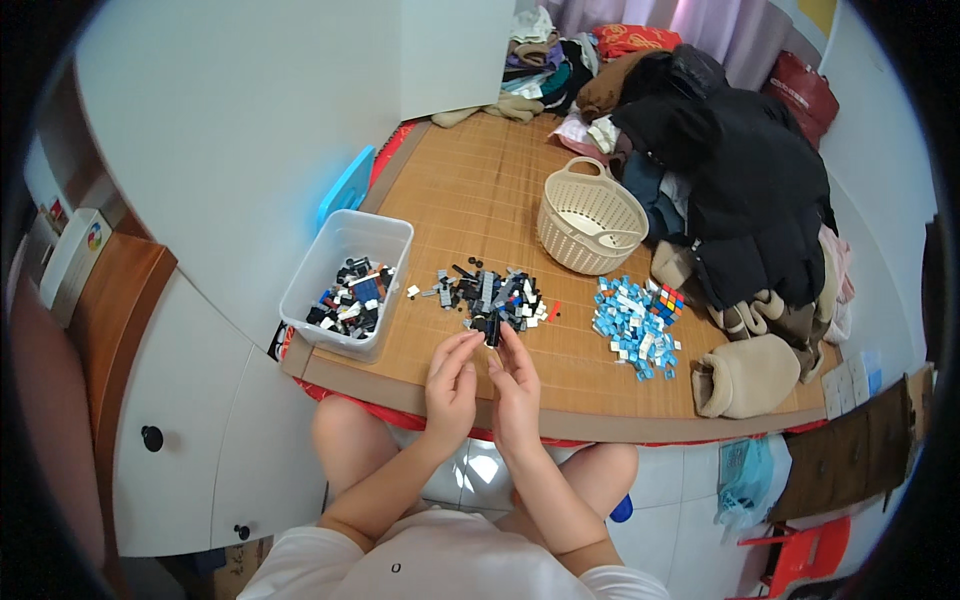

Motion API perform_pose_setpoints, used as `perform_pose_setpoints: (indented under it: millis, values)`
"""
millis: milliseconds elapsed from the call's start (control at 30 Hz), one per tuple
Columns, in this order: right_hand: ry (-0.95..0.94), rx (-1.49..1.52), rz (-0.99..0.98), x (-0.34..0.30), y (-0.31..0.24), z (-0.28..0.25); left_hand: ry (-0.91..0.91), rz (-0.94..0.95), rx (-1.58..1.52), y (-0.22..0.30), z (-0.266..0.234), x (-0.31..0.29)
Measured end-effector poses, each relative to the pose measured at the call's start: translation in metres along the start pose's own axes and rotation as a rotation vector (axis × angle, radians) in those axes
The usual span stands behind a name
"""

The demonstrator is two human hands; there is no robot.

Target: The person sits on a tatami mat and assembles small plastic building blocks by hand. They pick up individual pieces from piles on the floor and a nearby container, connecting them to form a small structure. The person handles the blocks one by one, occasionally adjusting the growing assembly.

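My left hand [453, 385] and my right hand [516, 388] meet at the near edge of the mat, fingertips closed around a small black building-brick piece [492, 330]. Fingers partly cover that piece, so its exact shape cannot be made out. Just beyond my fingertips lies a loose pile of building bricks [488, 288], mostly grey and black, with some white and blue. To the left stands a clear plastic box [375, 345] holding more mixed bricks [352, 300].
A blue lid [346, 188] leans behind the box. On the right are light-blue and white pieces [635, 330], a puzzle cube [666, 302] and a beige cloth item [748, 375]. Farther back sit a beige basket [592, 215] and a dark jacket [740, 170]. The bamboo mat [440, 180] has a brown border.
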State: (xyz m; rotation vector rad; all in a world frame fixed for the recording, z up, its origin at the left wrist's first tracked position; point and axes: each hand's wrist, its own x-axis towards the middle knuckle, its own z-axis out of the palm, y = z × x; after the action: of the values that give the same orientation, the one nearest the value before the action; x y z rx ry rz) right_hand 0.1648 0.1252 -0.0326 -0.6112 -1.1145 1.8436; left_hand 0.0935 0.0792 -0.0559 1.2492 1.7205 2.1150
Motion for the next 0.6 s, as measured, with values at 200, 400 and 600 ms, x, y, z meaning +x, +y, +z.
perform_pose_setpoints:
  millis: [200, 400, 600]
  values:
    - [-0.133, -0.046, 0.019, 0.001, 0.002, 0.030, 0.057, 0.017, 0.042, 0.014, -0.032, 0.007]
    - [-0.274, -0.040, 0.020, 0.008, 0.015, 0.065, 0.255, 0.072, 0.070, 0.014, -0.061, 0.017]
    - [-0.376, -0.016, 0.073, 0.009, 0.019, 0.103, 0.351, 0.113, 0.052, 0.009, -0.092, 0.025]
